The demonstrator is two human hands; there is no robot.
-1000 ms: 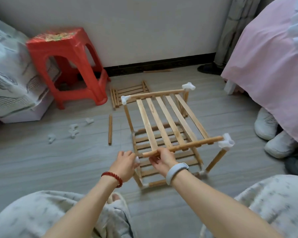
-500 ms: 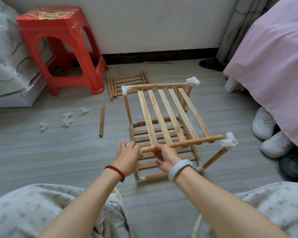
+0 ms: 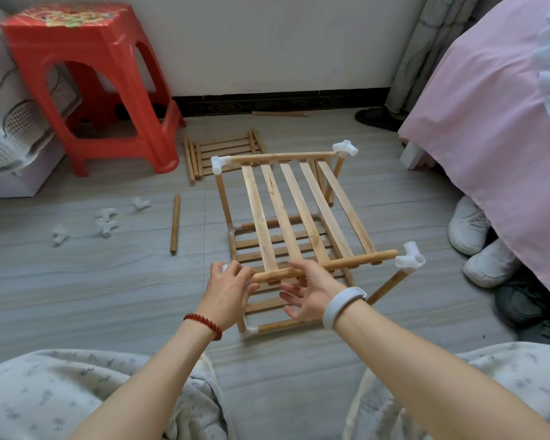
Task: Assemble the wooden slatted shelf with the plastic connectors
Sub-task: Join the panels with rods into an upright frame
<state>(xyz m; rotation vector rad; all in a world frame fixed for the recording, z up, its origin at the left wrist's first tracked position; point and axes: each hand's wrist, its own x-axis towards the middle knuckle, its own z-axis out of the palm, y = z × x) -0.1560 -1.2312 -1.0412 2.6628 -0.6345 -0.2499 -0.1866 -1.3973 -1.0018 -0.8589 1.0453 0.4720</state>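
We look down on a grey wood-grain floor (image 3: 77,290) that runs up to a white wall (image 3: 283,42) edged with a dark patterned skirting board (image 3: 277,104). A red plastic stool (image 3: 89,84) stands at the left beside a patterned bundle on a pale box (image 3: 13,182). At the right a pink bedspread (image 3: 489,122) hangs over white shoes (image 3: 477,246), with a grey curtain (image 3: 426,49) in the corner.

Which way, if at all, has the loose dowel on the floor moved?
No. The loose dowel lies the same way between the spare connectors and the floor seam; only the camera shifted.
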